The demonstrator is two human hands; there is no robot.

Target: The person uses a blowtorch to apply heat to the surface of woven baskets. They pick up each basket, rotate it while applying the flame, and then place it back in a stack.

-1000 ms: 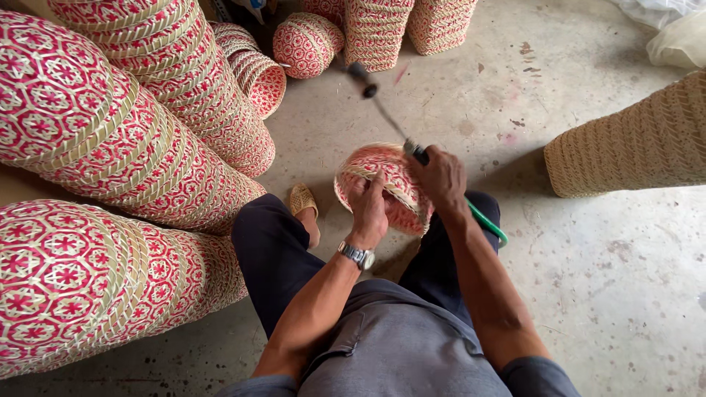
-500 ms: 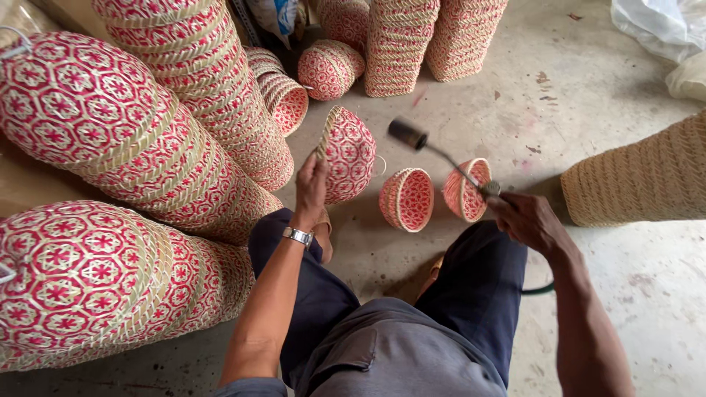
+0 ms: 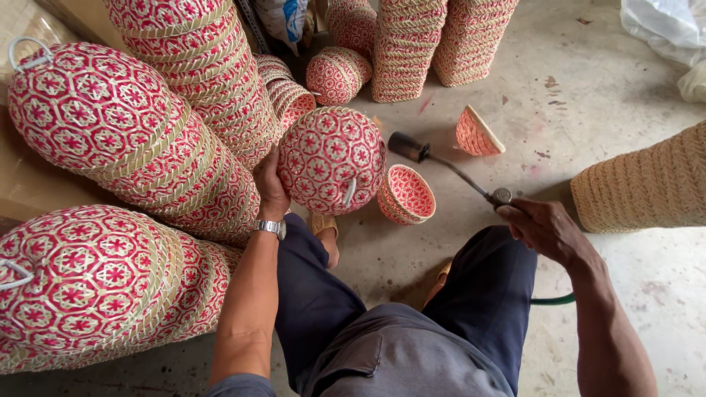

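Observation:
My left hand [image 3: 271,184], with a metal wristwatch [image 3: 271,228] on the wrist, grips the edge of a round red and straw woven basket [image 3: 332,160] held up over my left knee, its bottom with a white loop facing me. My right hand [image 3: 543,229] holds the handle of a gas torch [image 3: 448,167] whose dark nozzle points toward the floor behind the basket; a green hose [image 3: 553,300] trails from it. A small woven bowl [image 3: 407,195] lies on the concrete just right of the held basket. Another small piece [image 3: 476,132] lies tipped farther back.
Tall stacks of the same red woven baskets [image 3: 147,140] lie to my left, with one big stack [image 3: 81,290] by my left side. More stacks [image 3: 412,44] stand at the back. A plain straw-coloured stack [image 3: 647,184] lies to the right. White plastic bags [image 3: 665,29] sit top right.
My left hand has lifted the round basket nearer and turned its bottom toward me. The torch nozzle has shifted, and the two small pieces now lie on the floor apart.

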